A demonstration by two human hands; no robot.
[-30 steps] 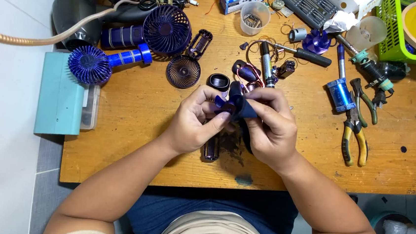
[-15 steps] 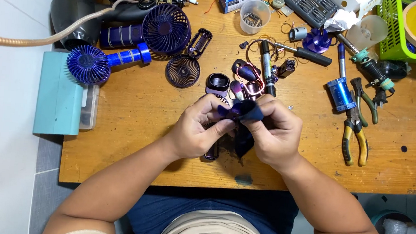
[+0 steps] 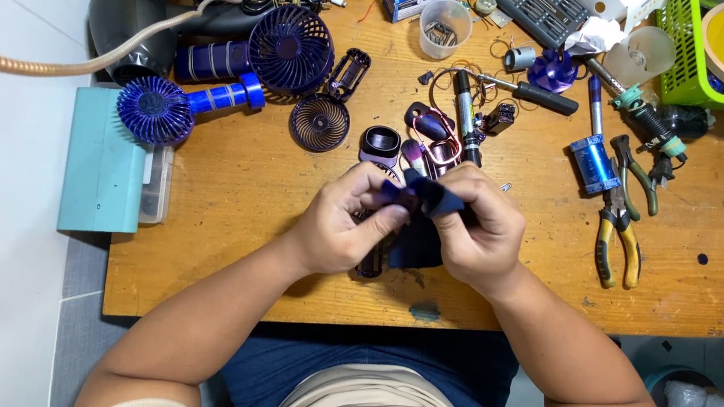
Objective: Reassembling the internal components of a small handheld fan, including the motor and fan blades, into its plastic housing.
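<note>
Both of my hands meet over the middle of the wooden workbench (image 3: 232, 219). My left hand (image 3: 347, 224) and my right hand (image 3: 480, 230) pinch a small dark blue plastic part (image 3: 427, 196) between thumbs and fingers. A larger dark blue piece (image 3: 414, 246) hangs below it between my palms; how the two join is hidden by my fingers. Loose fan pieces lie just beyond my fingertips, among them a purple ring-shaped housing (image 3: 381, 143).
Two blue handheld fans (image 3: 158, 110) (image 3: 288, 49) and a round dark grille (image 3: 319, 123) lie at the back left. Pliers (image 3: 617, 241), a blue cylinder (image 3: 593, 161) and screwdrivers (image 3: 534, 92) sit right. A teal box (image 3: 103, 162) overhangs the left edge; a green basket (image 3: 692, 57) stands back right.
My hands have drifted slightly toward me and turned the blue part between the fingers; the left thumb now presses on its top. Everything on the bench stays put.
</note>
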